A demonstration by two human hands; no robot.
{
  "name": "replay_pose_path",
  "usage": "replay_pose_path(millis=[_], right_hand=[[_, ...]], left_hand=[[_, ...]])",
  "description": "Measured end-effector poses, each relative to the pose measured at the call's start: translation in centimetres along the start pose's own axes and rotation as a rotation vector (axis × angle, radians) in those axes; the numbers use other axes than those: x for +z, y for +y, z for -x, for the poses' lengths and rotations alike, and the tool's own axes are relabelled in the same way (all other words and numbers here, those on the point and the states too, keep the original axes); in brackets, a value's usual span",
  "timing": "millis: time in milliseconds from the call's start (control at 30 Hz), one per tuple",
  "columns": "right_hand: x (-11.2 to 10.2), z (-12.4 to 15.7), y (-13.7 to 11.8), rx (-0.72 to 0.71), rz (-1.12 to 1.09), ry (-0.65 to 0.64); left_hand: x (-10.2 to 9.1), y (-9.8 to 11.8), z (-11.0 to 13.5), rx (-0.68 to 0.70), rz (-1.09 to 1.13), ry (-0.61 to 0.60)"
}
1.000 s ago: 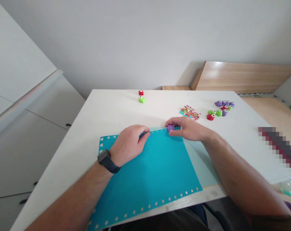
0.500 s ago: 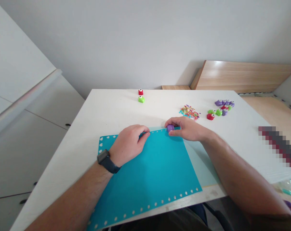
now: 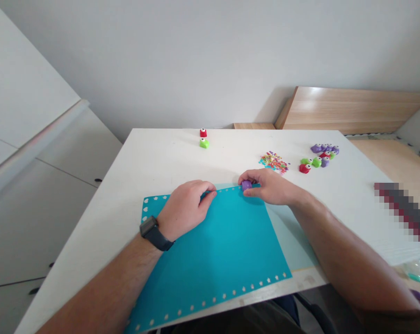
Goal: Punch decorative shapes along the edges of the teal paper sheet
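Observation:
A blue sheet of paper (image 3: 227, 246) lies on the table, with small star, heart and flower shapes cut out along its edges. My left hand (image 3: 187, 206), wearing a black watch (image 3: 156, 233), rests on the sheet and pinches its far edge near the middle. At the far right corner, my right hand (image 3: 270, 186) grips a small purple paper punch (image 3: 246, 185) between thumb and fingers. The punch sits on the sheet's far edge, right of a row of cut-outs. My fingers partly cover that corner.
A red punch (image 3: 203, 133) and a green punch (image 3: 204, 144) stand at the table's back. Colourful paper cut-outs (image 3: 274, 161) are heaped beyond my right hand. Several purple, green and red punches (image 3: 316, 162) cluster at the right. A pale sheet (image 3: 289, 241) lies partly under the blue one.

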State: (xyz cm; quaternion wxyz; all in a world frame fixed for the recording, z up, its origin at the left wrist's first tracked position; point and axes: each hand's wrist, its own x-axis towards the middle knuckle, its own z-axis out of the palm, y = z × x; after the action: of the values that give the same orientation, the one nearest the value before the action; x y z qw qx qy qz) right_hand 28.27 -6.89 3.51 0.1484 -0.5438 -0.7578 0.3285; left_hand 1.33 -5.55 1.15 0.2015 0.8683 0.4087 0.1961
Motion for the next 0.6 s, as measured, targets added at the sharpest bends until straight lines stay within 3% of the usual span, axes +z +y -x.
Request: replay_pose_path(millis=[600], right_hand=[[0.57, -0.12, -0.04, -0.045, 0.074, 0.053]], left_hand=[[0.01, -0.17, 0.09, -0.005, -0.002, -0.014]])
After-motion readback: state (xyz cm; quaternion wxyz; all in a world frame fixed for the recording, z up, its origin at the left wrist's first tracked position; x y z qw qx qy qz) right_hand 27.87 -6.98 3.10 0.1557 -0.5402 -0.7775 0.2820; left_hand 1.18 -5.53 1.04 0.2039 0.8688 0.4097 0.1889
